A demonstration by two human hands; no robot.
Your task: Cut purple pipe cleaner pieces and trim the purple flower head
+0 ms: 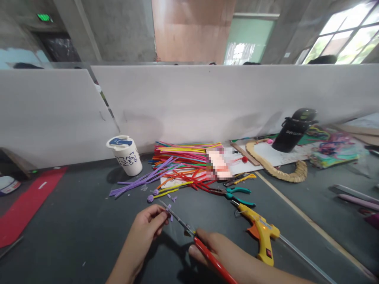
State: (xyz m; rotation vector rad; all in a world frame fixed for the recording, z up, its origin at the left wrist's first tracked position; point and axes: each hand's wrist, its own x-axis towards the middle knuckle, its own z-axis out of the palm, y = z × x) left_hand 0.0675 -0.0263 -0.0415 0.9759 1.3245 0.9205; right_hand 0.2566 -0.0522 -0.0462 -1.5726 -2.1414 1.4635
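two purple balls (150, 198) look finished, with cut snippets (174, 199) just beside them; long purple stems (142, 182) seem left to use; the left hand (151, 224) has its grip pinched on a small purple piece (168, 208) by the blades of red-handled scissors (213, 259), which the right hand's (217, 248) grip clasps; the dark worktop (74, 225) also carries a glue gun (262, 227); behind stand a white partition (183, 106) and concrete walls (124, 33)
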